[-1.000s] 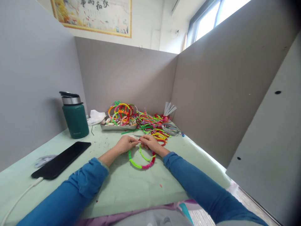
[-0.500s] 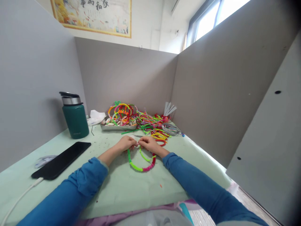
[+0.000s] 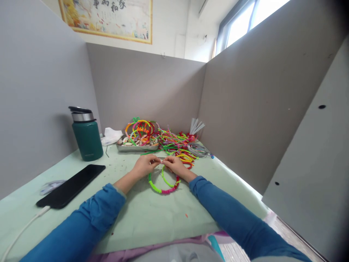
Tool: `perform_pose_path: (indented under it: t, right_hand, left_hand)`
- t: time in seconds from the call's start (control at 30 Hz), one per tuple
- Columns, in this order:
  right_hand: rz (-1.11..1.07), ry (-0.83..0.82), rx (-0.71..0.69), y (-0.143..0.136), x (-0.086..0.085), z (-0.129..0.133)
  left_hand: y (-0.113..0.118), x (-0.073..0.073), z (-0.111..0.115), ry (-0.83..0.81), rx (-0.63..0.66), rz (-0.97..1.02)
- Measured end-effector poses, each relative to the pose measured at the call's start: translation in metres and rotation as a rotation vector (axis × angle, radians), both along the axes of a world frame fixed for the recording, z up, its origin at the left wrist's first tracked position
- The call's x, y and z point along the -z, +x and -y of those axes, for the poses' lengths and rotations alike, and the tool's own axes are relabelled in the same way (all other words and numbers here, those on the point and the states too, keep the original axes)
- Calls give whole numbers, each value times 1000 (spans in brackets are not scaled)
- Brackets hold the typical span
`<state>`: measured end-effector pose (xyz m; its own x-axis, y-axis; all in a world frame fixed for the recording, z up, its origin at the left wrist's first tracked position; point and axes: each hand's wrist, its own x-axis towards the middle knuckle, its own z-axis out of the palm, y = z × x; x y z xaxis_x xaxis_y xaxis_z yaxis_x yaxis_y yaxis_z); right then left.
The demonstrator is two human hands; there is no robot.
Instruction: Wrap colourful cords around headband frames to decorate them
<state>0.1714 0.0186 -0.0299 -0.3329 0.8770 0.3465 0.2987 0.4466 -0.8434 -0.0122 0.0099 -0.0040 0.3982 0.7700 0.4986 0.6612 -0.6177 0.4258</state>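
A hoop of fuzzy pipe cleaner (image 3: 165, 191), green, lime, pink and dark red along its length, hangs below my two hands. My left hand (image 3: 145, 166) pinches at the upper left of the hoop, fingers pressed together. Close beside it, my right hand (image 3: 174, 165) pinches at the upper right, the fingertips of both hands nearly meeting. A small pale pink bit shows between the fingertips, too small to name. From near my right hand a thinner lime pipe cleaner (image 3: 167, 182) curves inside the hoop towards its right side. The hoop's top is hidden by my fingers.
Behind my hands stand a metal tray (image 3: 137, 148) holding colourful hoops and shells, a heap of pipe cleaners (image 3: 174, 140) and a grey wire coil (image 3: 198, 150). At left are a green bottle (image 3: 87, 140) and a black phone (image 3: 71, 185) with a white cable. Grey partitions enclose the table.
Both hands have risen slightly and moved a little away from me, carrying the hoop along. The lower edge of the hoop sits higher than before. Both pinches are kept.
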Motion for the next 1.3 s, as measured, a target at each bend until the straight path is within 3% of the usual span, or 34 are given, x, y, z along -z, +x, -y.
perform_pose_path:
  t: [0.3, 0.77, 1.0, 1.2, 1.3]
  right_hand:
    - [-18, 4, 6, -1, -1, 0]
    - [30, 70, 2, -2, 3, -3]
    - [41, 74, -14, 0, 6, -4]
    - [36, 78, -44, 0, 4, 0]
    - [32, 76, -43, 0, 3, 1]
  left_hand:
    - [-1, 3, -1, 106, 8, -104]
    - [2, 4, -2, 73, -5, -166]
    - [4, 3, -1, -170, -45, -80]
    - [2, 10, -6, -603, -22, 216]
    - [3, 10, -3, -744, -14, 381]
